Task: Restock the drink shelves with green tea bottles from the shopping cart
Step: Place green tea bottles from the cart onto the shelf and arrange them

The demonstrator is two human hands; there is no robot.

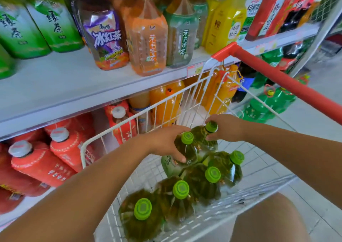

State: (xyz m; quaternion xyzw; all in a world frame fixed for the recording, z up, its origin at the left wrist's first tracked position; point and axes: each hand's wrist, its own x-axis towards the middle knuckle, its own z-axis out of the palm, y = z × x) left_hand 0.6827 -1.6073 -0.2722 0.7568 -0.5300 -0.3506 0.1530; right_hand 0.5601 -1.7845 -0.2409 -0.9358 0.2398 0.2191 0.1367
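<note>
Shelves (55, 86) are standing along the left edge of the shopping cart (146, 169), and green tea bottles (196, 184) are sitting upright toward its near edge. The left hand (164, 141) is gripping one bottle (187, 149) mid-cart by the shoulder; the right hand (228, 128) is pinching the next bottle (211, 145) at the neck.

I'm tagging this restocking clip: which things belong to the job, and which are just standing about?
Job: left hand and right hand, each gripping one of the green tea bottles; shopping cart; shelf.
Standing about: purple-label bottle; orange bottle; yellow bottles; red bottles.
</note>
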